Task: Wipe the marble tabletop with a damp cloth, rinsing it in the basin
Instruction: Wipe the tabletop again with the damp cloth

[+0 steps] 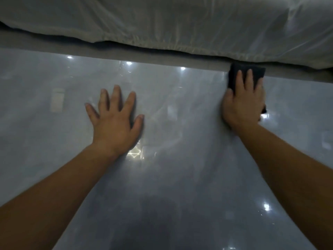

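Under the overhanging bedding point(162, 20), right hand point(243, 103) presses cloth point(256, 71) flat-fingered on tabletop point(180, 177) (left hand point(115, 121) splayed beside).

I see both reached forward, palm-down: my left hand point(115, 121) flat, fingers splayed; my right hand point(243, 105) pressing, fingers straight.

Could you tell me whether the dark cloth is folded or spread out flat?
Folded into a compact pad: the dark cloth shows only slightly beyond the right hand pressing it on the tabletop.
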### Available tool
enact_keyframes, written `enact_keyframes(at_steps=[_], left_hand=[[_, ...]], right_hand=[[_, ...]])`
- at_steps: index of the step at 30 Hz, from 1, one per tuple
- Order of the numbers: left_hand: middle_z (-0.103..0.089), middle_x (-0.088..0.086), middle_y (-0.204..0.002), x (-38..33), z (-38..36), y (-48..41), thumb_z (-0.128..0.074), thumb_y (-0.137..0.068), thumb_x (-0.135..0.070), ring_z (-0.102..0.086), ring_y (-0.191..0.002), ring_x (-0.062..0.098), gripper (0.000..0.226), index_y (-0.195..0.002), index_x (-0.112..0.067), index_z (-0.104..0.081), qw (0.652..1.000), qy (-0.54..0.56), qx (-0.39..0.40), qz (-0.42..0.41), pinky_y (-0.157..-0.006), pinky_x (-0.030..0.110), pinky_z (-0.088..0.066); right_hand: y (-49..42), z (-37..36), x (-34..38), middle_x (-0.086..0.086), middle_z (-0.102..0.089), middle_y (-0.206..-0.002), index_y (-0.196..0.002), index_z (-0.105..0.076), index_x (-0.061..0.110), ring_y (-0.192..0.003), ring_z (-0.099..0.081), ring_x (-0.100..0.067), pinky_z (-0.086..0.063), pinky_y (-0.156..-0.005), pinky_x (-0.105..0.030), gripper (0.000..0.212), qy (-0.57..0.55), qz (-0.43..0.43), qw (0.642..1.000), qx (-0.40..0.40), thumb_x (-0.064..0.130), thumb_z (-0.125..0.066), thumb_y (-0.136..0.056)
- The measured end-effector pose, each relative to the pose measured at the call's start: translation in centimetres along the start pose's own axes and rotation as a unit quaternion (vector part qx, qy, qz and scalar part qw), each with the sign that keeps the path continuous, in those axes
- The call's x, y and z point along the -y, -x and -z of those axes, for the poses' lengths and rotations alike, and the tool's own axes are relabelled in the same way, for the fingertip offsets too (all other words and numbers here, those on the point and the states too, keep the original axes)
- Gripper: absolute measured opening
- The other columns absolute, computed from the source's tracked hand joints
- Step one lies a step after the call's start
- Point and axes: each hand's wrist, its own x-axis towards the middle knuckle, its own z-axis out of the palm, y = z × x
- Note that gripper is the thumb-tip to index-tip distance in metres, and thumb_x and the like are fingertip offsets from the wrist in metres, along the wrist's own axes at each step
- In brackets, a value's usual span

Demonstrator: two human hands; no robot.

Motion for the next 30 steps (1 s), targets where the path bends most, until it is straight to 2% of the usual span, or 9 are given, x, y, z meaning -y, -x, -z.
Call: enact_keyframes(at_steps=[4,8,11,14,17,21,23,27,30], left_hand=[[-0.020,0.011,-0.164,0.9,0.5,0.2,-0.032,-0.093,-0.048,-0.014,-0.151,0.035,0.061,-0.146,-0.019,-0.036,0.997,0.072,-0.038,-0.004,-0.119,0.063,-0.006],[-0.031,0.021,-0.156,4.3,1.3,1.6,-0.040,-0.089,-0.040,-0.027,-0.146,0.039,0.057,-0.135,-0.007,-0.047,0.994,0.087,-0.061,-0.013,-0.118,0.057,-0.022],[-0.027,0.019,-0.160,6.9,1.4,3.0,-0.041,-0.090,-0.042,-0.017,-0.150,0.037,0.057,-0.138,-0.012,-0.046,0.997,0.052,-0.050,0.002,-0.120,0.059,-0.011],[-0.021,0.019,-0.162,9.1,0.9,4.3,-0.039,-0.090,-0.046,-0.011,-0.152,0.036,0.062,-0.144,-0.015,-0.041,0.999,0.030,-0.041,0.005,-0.120,0.060,-0.007],[-0.025,0.022,-0.159,10.6,0.5,5.1,-0.042,-0.089,-0.044,-0.017,-0.150,0.037,0.061,-0.141,-0.012,-0.044,0.998,0.034,-0.055,0.003,-0.118,0.060,-0.012],[-0.026,0.021,-0.159,11.9,0.4,6.7,-0.042,-0.092,-0.042,-0.017,-0.150,0.036,0.058,-0.141,-0.011,-0.045,0.997,0.054,-0.053,0.010,-0.120,0.060,-0.011],[-0.025,0.021,-0.160,12.1,0.3,7.6,-0.042,-0.092,-0.042,-0.015,-0.151,0.036,0.057,-0.141,-0.012,-0.045,0.997,0.058,-0.050,-0.001,-0.120,0.059,-0.010],[-0.025,0.019,-0.160,12.7,-0.2,9.2,-0.045,-0.092,-0.041,-0.016,-0.151,0.035,0.056,-0.141,-0.014,-0.046,0.996,0.065,-0.058,-0.014,-0.120,0.058,-0.012],[-0.027,0.018,-0.160,13.4,-0.8,11.9,-0.045,-0.092,-0.036,-0.017,-0.151,0.033,0.054,-0.141,-0.013,-0.046,0.994,0.092,-0.065,-0.001,-0.121,0.057,-0.012]], right_hand=[[4.2,-2.9,11.7,-0.008,-0.030,-0.164,-0.155,-0.035,0.023,-0.150,-0.023,-0.042,-0.018,-0.123,-0.055,0.060,0.013,0.267,0.963,0.006,0.043,-0.036,-0.098],[7.2,-2.8,10.9,-0.002,-0.023,-0.167,-0.157,-0.031,0.027,-0.155,-0.011,-0.033,-0.013,-0.125,-0.051,0.055,0.030,0.437,0.897,0.064,0.043,-0.032,-0.104],[5.0,-2.3,9.8,-0.002,-0.021,-0.167,-0.158,-0.028,0.028,-0.155,-0.011,-0.033,-0.014,-0.125,-0.052,0.057,0.026,0.362,0.931,0.042,0.044,-0.032,-0.103],[2.5,-3.2,17.2,-0.004,-0.020,-0.167,-0.158,-0.027,0.026,-0.154,-0.013,-0.038,-0.013,-0.124,-0.053,0.059,-0.008,0.222,0.975,0.016,0.042,-0.034,-0.101],[5.9,-4.3,22.6,-0.006,-0.027,-0.165,-0.156,-0.033,0.024,-0.152,-0.018,-0.041,-0.018,-0.123,-0.054,0.058,-0.002,0.344,0.939,0.013,0.041,-0.036,-0.100],[11.6,-4.2,18.8,-0.001,-0.021,-0.167,-0.158,-0.028,0.028,-0.155,-0.010,-0.033,-0.013,-0.125,-0.051,0.056,0.041,0.488,0.868,0.081,0.043,-0.033,-0.104],[9.5,-3.8,19.0,-0.001,-0.021,-0.167,-0.158,-0.028,0.028,-0.155,-0.012,-0.032,-0.012,-0.125,-0.050,0.057,0.034,0.457,0.886,0.073,0.043,-0.033,-0.103],[6.2,-4.6,26.1,-0.005,-0.016,-0.169,-0.160,-0.023,0.025,-0.155,-0.008,-0.036,-0.010,-0.125,-0.052,0.058,0.005,0.273,0.962,0.019,0.041,-0.029,-0.104],[12.0,-5.6,26.3,-0.007,-0.024,-0.166,-0.158,-0.030,0.023,-0.154,-0.014,-0.039,-0.015,-0.123,-0.055,0.057,0.000,0.342,0.940,0.012,0.042,-0.032,-0.103]])
